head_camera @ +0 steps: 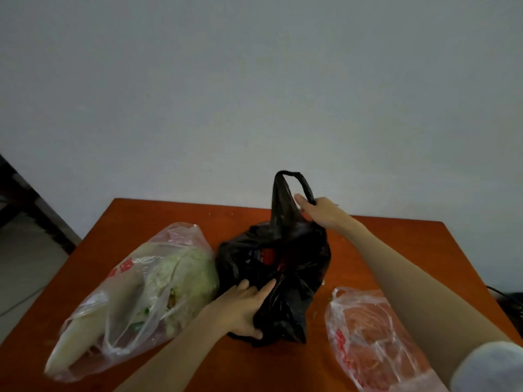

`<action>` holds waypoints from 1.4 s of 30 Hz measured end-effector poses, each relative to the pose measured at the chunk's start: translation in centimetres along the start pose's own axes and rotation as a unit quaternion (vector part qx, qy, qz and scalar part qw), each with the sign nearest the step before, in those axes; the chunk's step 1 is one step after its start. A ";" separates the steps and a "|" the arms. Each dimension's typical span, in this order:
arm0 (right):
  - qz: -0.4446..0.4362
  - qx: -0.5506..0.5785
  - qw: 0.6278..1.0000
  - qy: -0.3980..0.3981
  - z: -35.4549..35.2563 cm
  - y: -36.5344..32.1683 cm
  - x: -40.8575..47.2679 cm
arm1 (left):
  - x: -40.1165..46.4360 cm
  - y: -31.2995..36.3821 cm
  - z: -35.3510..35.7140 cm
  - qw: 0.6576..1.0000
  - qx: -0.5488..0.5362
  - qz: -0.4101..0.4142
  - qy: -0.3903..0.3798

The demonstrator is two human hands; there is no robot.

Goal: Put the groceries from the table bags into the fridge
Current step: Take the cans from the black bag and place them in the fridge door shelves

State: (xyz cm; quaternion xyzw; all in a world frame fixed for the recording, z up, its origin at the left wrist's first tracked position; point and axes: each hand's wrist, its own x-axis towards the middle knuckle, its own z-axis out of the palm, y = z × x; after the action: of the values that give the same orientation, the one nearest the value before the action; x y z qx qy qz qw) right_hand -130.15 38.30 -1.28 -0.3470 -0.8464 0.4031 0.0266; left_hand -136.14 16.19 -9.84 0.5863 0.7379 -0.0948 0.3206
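Note:
A black plastic bag stands in the middle of the orange-brown table, its mouth pulled open, with dark red and black packaging showing inside. My left hand grips the bag's near edge, thumb under and fingers over it. Beyond the bag, my right hand holds its far handle loop and lifts it up. A clear bag at the left holds a pale green cabbage and a long white vegetable. At the right front lies a clear bag with red print.
The table stands against a plain grey wall. Past its left edge are a tiled floor and a dark piece of furniture. A dark object with a cable sits beyond the right edge. No fridge is in view.

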 end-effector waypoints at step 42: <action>0.234 0.844 0.470 0.114 1.2 8.1 0.0 | 2.0 -1.0 1.9 0.939 0.036 0.004 0.342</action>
State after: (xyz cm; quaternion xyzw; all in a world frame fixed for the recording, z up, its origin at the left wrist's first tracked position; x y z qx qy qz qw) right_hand -125.92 41.05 -7.74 -0.3843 0.0270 0.8702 0.3072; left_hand -136.60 16.49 -12.73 0.5975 0.7967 0.0862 0.0279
